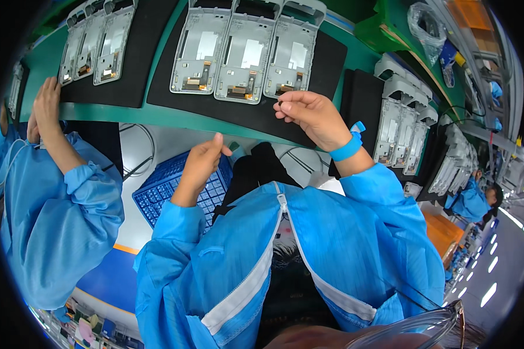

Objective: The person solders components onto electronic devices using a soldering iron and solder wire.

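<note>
My right hand (310,119), with a blue wrist strap, is raised just below the lower edge of the rightmost phone housing (290,55). Its thumb and forefinger pinch a small dark piece (280,103), too small to name. Two more grey phone housings, the middle one (244,58) and the left one (196,52), lie beside it on the black mat (174,103). Each shows a shiny plate and an orange-brown flex cable. In front of the bench edge hovers my left hand (202,163), loosely curled, forefinger and thumb apart and nothing visible between them.
A co-worker in a blue smock (58,215) reaches to more housings (112,49) on the left. Further housings (400,131) stand on the right along the green bench (215,123). Below the bench is a blue plastic crate (169,189). A green bin (381,26) stands behind.
</note>
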The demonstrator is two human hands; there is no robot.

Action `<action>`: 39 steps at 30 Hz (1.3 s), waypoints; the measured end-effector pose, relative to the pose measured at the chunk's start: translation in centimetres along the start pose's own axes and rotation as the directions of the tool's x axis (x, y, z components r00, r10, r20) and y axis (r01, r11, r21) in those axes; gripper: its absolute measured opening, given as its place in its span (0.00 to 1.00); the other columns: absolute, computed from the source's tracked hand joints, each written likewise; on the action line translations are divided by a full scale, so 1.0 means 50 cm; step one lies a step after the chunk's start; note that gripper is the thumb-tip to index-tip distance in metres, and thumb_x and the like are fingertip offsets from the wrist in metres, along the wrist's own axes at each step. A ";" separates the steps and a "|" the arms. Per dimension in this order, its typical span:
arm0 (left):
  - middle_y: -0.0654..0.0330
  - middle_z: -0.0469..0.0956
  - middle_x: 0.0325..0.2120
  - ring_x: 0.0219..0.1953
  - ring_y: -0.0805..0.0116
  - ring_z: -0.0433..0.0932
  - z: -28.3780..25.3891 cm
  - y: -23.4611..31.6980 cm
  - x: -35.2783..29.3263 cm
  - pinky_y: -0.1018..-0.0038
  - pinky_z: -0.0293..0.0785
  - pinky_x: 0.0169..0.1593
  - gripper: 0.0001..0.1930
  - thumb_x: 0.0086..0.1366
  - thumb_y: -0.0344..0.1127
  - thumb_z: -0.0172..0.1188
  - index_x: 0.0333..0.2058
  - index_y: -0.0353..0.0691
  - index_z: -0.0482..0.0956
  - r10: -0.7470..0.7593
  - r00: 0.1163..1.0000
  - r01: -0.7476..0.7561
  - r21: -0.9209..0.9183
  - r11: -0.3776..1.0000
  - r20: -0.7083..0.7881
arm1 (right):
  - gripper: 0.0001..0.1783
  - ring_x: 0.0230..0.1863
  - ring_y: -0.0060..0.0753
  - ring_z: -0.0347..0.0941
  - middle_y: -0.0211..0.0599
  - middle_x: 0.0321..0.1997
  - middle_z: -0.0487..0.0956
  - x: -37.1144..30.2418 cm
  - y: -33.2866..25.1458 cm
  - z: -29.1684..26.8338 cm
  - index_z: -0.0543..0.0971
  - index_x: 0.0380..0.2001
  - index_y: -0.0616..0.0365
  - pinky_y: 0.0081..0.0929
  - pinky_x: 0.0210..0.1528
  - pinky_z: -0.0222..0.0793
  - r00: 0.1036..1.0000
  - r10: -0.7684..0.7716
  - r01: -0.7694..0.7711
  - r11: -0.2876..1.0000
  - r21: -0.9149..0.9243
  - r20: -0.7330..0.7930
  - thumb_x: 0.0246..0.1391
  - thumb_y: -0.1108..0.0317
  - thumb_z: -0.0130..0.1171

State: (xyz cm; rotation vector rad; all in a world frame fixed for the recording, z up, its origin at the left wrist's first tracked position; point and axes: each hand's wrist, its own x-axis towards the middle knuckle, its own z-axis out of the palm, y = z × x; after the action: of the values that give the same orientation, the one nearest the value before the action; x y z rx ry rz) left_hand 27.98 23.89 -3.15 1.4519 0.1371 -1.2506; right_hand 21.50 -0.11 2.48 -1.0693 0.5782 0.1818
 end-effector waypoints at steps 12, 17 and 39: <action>0.75 0.56 0.09 0.12 0.87 0.49 -0.045 -0.005 0.037 0.85 0.45 0.16 0.25 0.61 0.53 0.45 0.22 0.33 0.75 0.116 0.953 -0.139 -0.066 0.988 -0.281 | 0.06 0.33 0.30 0.65 0.30 0.30 0.71 0.057 0.037 0.000 0.78 0.28 0.55 0.23 0.39 0.59 0.790 -0.601 0.264 0.153 -0.952 0.123 0.43 0.73 0.58; 0.71 0.63 0.10 0.14 0.84 0.54 -0.052 -0.007 0.055 0.83 0.48 0.20 0.25 0.59 0.52 0.49 0.19 0.33 0.75 0.171 0.912 -0.151 0.084 0.985 -0.372 | 0.04 0.32 0.32 0.66 0.29 0.28 0.70 0.072 0.041 -0.004 0.78 0.25 0.54 0.26 0.39 0.56 0.803 -0.582 0.276 0.168 -0.946 0.131 0.41 0.72 0.58; 0.51 0.71 0.16 0.22 0.60 0.72 0.402 0.051 0.066 0.70 0.66 0.27 0.32 0.59 0.46 0.47 0.51 0.21 0.55 0.321 0.868 -0.496 0.701 0.512 0.379 | 0.05 0.40 0.25 0.68 0.35 0.35 0.73 -0.507 0.226 -0.261 0.68 0.33 0.56 0.24 0.42 0.63 0.524 -0.230 0.398 0.917 -0.003 -0.820 0.52 0.70 0.48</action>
State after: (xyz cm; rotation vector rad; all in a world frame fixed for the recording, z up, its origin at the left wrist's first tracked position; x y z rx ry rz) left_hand 19.20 5.73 0.62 1.9177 -0.9931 -1.0657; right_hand -9.08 -2.61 2.58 -1.0172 1.1890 -0.7415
